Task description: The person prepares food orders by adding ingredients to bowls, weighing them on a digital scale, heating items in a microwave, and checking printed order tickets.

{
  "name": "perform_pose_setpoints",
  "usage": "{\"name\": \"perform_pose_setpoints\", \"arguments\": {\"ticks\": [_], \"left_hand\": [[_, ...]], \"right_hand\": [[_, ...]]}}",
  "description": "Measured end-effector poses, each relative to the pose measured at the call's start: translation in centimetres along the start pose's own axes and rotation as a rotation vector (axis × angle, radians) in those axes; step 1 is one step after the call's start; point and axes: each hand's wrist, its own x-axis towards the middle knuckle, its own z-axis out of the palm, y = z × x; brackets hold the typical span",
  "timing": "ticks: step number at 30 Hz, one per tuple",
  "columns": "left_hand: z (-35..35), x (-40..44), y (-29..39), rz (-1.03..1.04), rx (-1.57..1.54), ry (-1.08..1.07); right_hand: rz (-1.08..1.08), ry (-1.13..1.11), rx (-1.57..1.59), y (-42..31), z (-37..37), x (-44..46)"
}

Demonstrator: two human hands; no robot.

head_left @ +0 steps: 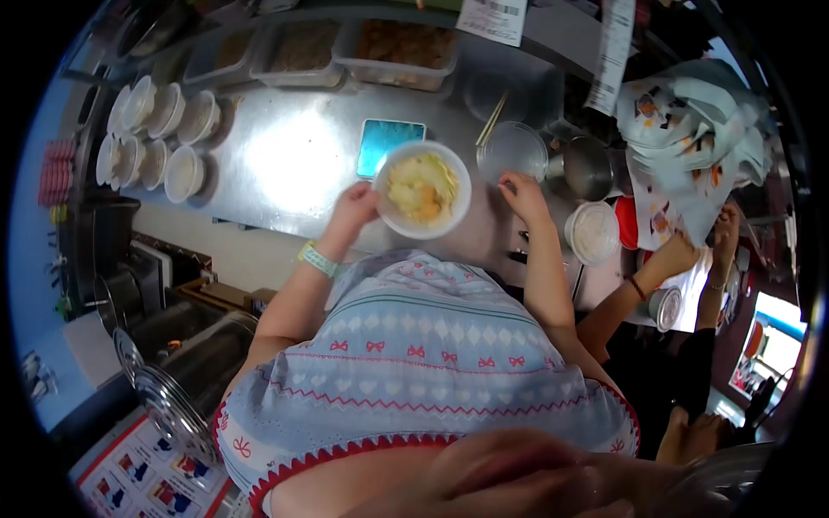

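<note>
A white bowl (419,231) of pale and yellowish food (421,188) sits in front of the person, near the counter's (332,194) edge, overlapping a blue-topped device (386,143); whether it rests or is lifted, I cannot tell. The left hand (354,207) has its fingers closed at the bowl's side, probably to steady it while keeping the food uncovered. The right hand (523,197) is loosely curled just beside a clear round lid (511,154); whether it touches it is unclear. Chopsticks (491,119) lie just beyond, seemingly within easy reach. White bowls (184,175) line up at the far left, likely to leave working room. Filled tubs (393,76) stand along the back. On the right, a co-worker's hands (677,255) are near a printed bag (691,129).
</note>
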Motion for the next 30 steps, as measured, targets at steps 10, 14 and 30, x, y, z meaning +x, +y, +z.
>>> {"name": "perform_pose_setpoints", "arguments": {"ticks": [10, 14, 30], "left_hand": [[-4.2, 3.7, 1.9, -0.043, -0.002, 0.062], [-7.2, 1.3, -0.1, -0.218, 0.03, -0.045], [-12.4, -1.9, 1.2, -0.324, 0.022, -0.15]], "right_hand": [[-0.024, 0.386, 0.409, -12.8, -1.6, 14.3], [-0.049, 0.157, 0.233, -13.1, 2.0, 28.9], [0.265, -0.765, 0.017, -6.7, 9.4, 37.7]]}}
